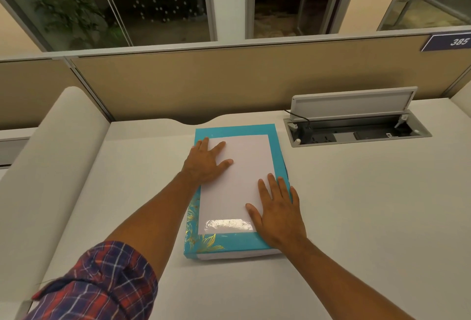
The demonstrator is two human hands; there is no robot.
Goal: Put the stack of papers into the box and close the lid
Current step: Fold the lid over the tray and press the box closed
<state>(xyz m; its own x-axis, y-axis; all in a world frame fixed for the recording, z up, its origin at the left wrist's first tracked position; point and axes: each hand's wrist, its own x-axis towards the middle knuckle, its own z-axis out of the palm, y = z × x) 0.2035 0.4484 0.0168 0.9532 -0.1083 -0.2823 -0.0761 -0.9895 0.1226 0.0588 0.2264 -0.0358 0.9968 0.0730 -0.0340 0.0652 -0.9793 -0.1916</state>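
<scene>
**Both hands flat on closed teal box**

Flat rectangular teal cardboard box (237, 189) with gold leaf print and white panel on its lid lies on the off-white desk (356, 205), close to the far edge, just beside the open grey cable hatch (356, 126). Lid is down. Left hand (205, 163) spread wide, palm down on the lid's far-left part. Right hand (277, 214) also spread flat, on the lid's near-right part, gripping nothing. Plaid sleeve (99, 284) rolled on left arm. Paper stack not visible.
</scene>
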